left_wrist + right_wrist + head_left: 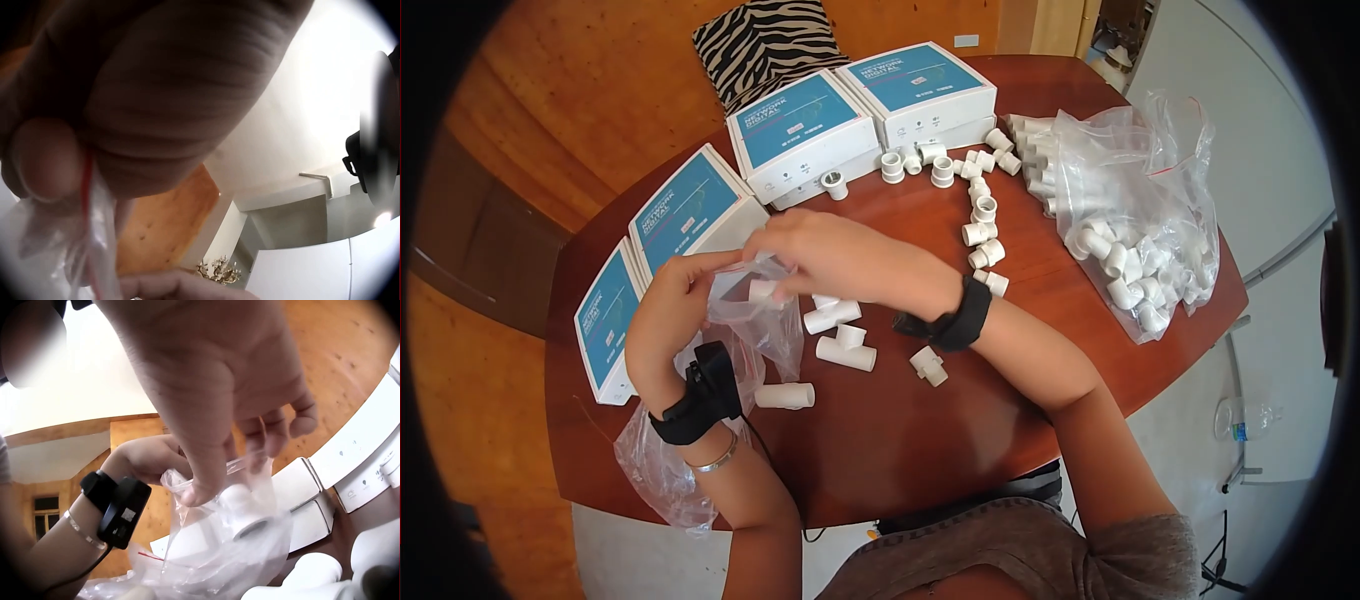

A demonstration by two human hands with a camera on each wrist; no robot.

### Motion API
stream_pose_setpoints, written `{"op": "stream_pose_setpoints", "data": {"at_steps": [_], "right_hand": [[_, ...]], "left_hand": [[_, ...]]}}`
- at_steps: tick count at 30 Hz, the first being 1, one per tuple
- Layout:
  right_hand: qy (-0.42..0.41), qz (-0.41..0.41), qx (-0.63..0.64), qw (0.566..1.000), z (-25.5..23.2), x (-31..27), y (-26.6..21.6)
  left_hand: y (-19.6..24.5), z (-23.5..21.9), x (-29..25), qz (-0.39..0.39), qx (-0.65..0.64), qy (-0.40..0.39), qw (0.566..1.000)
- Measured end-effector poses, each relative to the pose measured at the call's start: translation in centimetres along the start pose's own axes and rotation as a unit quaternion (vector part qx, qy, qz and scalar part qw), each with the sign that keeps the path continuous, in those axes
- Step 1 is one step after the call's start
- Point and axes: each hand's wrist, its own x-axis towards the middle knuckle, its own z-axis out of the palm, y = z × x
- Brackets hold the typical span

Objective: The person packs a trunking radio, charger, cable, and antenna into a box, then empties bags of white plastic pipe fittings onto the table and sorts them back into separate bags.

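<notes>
My left hand (675, 300) pinches the red-lined edge of a clear zip bag (94, 231) near its mouth. Over that mouth is my right hand (219, 387), its thumb and curled fingertips at the bag's rim. A white pipe tee (247, 512) sits inside the bag, just under the right fingers. Beside the bag on the table lie white pipe tees (847, 352) and a straight white piece (785, 396). A white threaded fitting (929, 366) is further right. More thin plastic (662, 465) spreads under the left forearm.
Blue-and-white boxes (800, 125) line the back and left of the brown table (960, 430). Several white fittings (986, 210) form a row down the middle right. A large clear bag (1140, 215) full of white elbows and pipes stands at the right edge.
</notes>
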Motion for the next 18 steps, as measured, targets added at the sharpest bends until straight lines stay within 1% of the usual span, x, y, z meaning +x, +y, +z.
{"op": "stream_pose_setpoints", "data": {"at_steps": [1, 2, 4, 5, 6, 7, 8, 10, 11, 12, 14, 15, 17, 18], "right_hand": [[0.012, 0.009, 0.110, 0.994, -0.5, 0.4, 0.6], [0.011, 0.008, 0.111, 0.994, -0.7, 0.5, 1.6], [0.138, 0.066, 0.011, 0.988, -0.3, 0.3, 4.5], [0.137, 0.098, -0.032, 0.985, -0.3, -0.1, 5.9], [0.135, 0.130, -0.075, 0.979, -0.4, -0.7, 7.2], [0.120, 0.154, -0.105, 0.975, -0.6, -1.1, 8.1], [0.118, 0.152, -0.105, 0.976, -0.6, -1.3, 9.1], [0.050, 0.126, -0.099, 0.986, -0.8, -1.5, 9.9], [-0.009, 0.160, -0.095, 0.982, -0.7, -2.0, 10.2], [-0.012, 0.158, -0.092, 0.983, -0.4, -2.1, 10.4], [-0.052, 0.191, -0.095, 0.976, 0.5, -2.4, 10.7], [-0.079, 0.179, -0.117, 0.974, 0.7, -2.4, 11.1], [-0.067, 0.156, -0.118, 0.978, 0.9, -2.7, 11.7], [-0.053, 0.137, -0.125, 0.981, 1.0, -2.7, 11.6]], "left_hand": [[0.0, -0.1, 0.0, -0.018, 0.018, 0.003, 1.000], [0.0, -0.2, 0.1, -0.019, 0.018, 0.004, 1.000], [-0.2, -0.4, 0.1, -0.014, 0.006, 0.012, 1.000], [-0.3, -0.5, 0.1, -0.016, 0.007, 0.013, 1.000], [-0.4, -0.6, 0.0, 0.005, -0.008, 0.022, 1.000], [-0.5, -0.7, -0.1, 0.026, -0.023, 0.031, 0.999], [-0.5, -0.7, -0.1, 0.025, -0.023, 0.033, 0.999], [0.2, -0.6, -0.2, 0.097, -0.082, 0.058, 0.990], [0.8, -0.6, -0.3, 0.094, -0.083, 0.060, 0.990], [1.6, -0.7, -0.4, 0.078, -0.100, 0.060, 0.990], [2.1, -0.6, -0.4, 0.055, -0.115, 0.062, 0.990], [1.9, -0.5, -0.1, 0.089, -0.122, 0.065, 0.986], [1.1, -0.5, 0.2, 0.156, -0.127, 0.059, 0.978], [0.8, -0.4, 0.3, 0.152, -0.125, 0.061, 0.979]]}}
